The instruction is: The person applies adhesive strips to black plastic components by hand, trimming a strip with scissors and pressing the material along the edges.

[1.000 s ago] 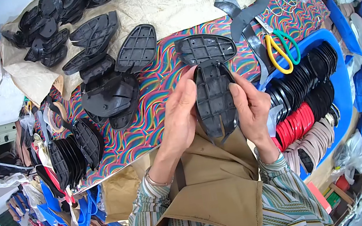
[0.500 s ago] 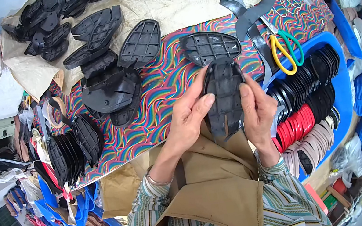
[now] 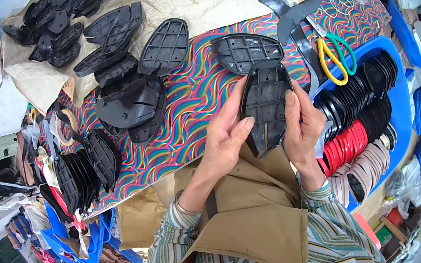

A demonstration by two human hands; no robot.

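Observation:
A black ribbed shoe sole piece (image 3: 266, 106) is held up in front of the apron, its gridded side facing me and a slit at its lower end. My left hand (image 3: 226, 133) grips its left edge, thumb on the face and fingers behind. On the opposite edge, my right hand (image 3: 300, 120) clasps it the same way. Just beyond lies another black sole piece (image 3: 247, 51) with small white marks, on the patterned cloth (image 3: 180, 114). Scissors (image 3: 331, 54) with yellow and green handles lie to the right, beside dark grey strips (image 3: 302, 15).
Black sole pieces (image 3: 126, 103) are heaped at the left and back of the table. At right, a blue tub (image 3: 401, 101) holds rows of black, red and beige pieces. A stacked row of soles (image 3: 78, 180) stands at the table's left edge.
The held sole piece has turned slightly, so its gridded face shows more fully. Both hands have shifted a little with it and keep their grip.

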